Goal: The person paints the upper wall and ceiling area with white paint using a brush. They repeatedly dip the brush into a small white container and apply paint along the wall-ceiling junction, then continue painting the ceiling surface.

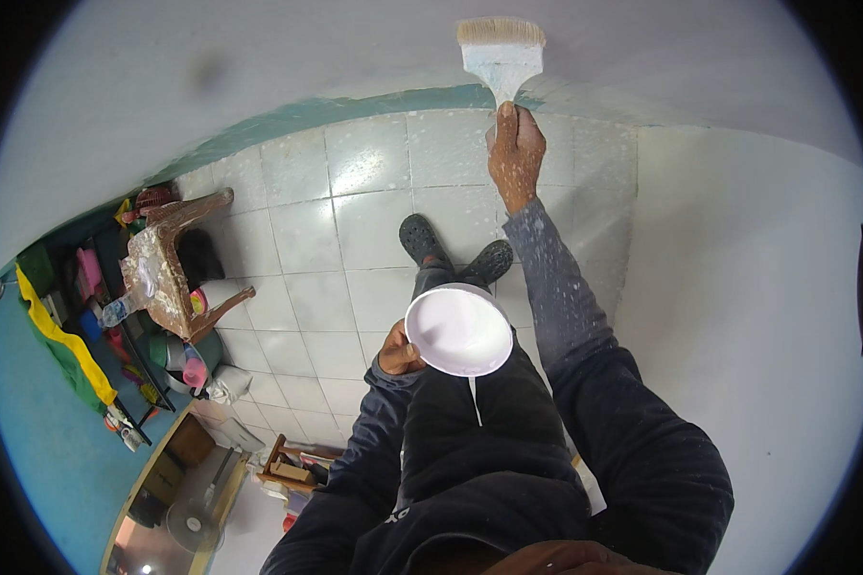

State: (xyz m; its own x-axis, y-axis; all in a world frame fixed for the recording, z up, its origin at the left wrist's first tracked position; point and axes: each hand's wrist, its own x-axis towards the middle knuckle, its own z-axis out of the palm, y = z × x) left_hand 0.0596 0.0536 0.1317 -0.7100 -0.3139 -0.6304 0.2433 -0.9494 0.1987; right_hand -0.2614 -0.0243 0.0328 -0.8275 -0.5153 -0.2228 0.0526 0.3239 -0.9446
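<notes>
Wide flat paintbrush point(502, 65) is at the pale wall point(662, 67); we can't tell if its bristles point(501, 33) touch. Overloaded, it could drip on the floor tiles point(379, 235). Bristles point away from us, long axis running up the view. Our right hand point(516, 155) grips the handle point(504, 95); left hand point(398, 352) clasps the paint bowl point(458, 331), spillable if tilted.

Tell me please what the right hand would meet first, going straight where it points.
The right hand would likely bring its flat paintbrush against the whitish wall first; whether the bristles already touch it is unclear.
</notes>
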